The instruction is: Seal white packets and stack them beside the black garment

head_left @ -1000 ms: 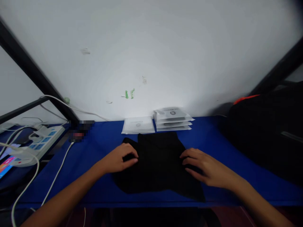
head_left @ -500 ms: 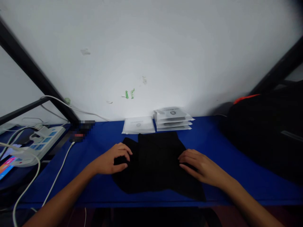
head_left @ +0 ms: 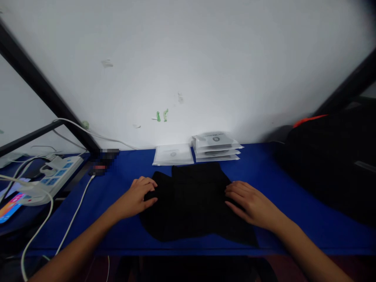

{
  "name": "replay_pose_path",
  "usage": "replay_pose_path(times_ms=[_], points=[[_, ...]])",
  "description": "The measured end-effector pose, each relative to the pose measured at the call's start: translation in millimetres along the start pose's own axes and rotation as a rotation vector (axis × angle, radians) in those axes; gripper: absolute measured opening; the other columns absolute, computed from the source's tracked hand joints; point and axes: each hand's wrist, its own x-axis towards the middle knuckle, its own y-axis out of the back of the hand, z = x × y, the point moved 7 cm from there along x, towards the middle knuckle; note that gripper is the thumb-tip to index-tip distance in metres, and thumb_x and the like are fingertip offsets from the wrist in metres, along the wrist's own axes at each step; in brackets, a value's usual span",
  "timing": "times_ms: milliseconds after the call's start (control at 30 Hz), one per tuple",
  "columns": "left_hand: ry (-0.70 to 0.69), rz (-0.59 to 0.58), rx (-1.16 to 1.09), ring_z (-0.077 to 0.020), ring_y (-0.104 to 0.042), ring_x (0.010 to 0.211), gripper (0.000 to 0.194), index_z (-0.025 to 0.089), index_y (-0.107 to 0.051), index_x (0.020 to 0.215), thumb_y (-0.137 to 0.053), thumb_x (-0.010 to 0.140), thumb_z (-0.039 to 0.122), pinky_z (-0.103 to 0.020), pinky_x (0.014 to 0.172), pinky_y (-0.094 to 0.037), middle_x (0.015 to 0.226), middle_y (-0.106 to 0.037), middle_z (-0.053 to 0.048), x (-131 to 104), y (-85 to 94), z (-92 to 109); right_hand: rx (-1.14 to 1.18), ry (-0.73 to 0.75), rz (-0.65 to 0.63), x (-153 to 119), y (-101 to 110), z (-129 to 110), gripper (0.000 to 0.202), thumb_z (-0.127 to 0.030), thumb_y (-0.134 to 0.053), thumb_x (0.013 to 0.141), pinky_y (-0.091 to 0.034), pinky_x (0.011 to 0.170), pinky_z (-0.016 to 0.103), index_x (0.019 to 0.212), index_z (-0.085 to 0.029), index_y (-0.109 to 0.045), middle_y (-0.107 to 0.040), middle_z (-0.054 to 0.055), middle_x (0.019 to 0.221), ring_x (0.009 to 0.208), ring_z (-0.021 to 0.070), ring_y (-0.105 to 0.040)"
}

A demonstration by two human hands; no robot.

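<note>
A black cloth garment (head_left: 196, 203) lies partly folded in front of me, with a folded panel over its middle and flared parts at the lower left and lower right. My left hand (head_left: 140, 197) rests at its left edge, thumb and fingers apart, fingertips touching the fabric. On the opposite edge lies my right hand (head_left: 249, 203), its fingers stretched out over the cloth. Neither hand is closed around the fabric. The garment's exact kind is hard to make out in the dark folds.
Behind the garment lie a single white zip bag (head_left: 173, 155) and a stack of similar bags (head_left: 216, 148) against the wall. A large black bag-like bulk (head_left: 331, 164) fills the right side. A power strip (head_left: 58, 176), white cables and a lit phone (head_left: 11, 207) are at left on the blue table (head_left: 108, 203).
My left hand has slid slightly left, so its fingers reach less far over the cloth. My right hand is slightly higher and further right. The garment's layout looks much the same.
</note>
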Motion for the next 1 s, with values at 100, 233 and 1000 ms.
replay_pose_path(times_ms=[100, 233, 1000], points=[[0.18, 0.04, -0.199, -0.0159, -0.053, 0.064, 0.015, 0.02, -0.054, 0.075, -0.059, 0.079, 0.034, -0.025, 0.059, -0.038, 0.067, -0.056, 0.003, 5.4, 12.7, -16.9, -0.037, 0.004, 0.024, -2.9, -1.7, 0.4, 0.023, -0.024, -0.052, 0.093, -0.049, 0.098, 0.047, 0.112, -0.018, -0.065, -0.069, 0.011, 0.109, 0.106, 0.026, -0.064], [0.455, 0.245, -0.588, -0.0125, -0.048, 0.049, 0.034, 0.022, -0.046, 0.079, -0.072, 0.065, 0.04, -0.022, 0.047, -0.034, 0.057, -0.051, 0.007, 13.2, 25.6, -44.3, -0.053, -0.002, 0.029, -4.7, -7.3, -2.7, 0.028, -0.022, -0.051, 0.093, -0.05, 0.099, 0.048, 0.118, -0.017, -0.063, -0.068, 0.013, 0.115, 0.113, 0.0274, -0.062], [0.004, 0.387, -0.345, -0.0217, -0.059, 0.104, 0.026, 0.021, -0.05, 0.116, -0.052, 0.093, 0.034, -0.041, 0.095, -0.047, 0.11, -0.062, -0.007, 25.6, -15.9, 33.7, 0.064, -0.034, -0.044, -2.3, -15.8, -6.5, 0.035, -0.02, -0.049, 0.094, -0.049, 0.1, 0.05, 0.128, -0.018, -0.058, -0.063, 0.014, 0.124, 0.118, 0.0279, -0.058]])
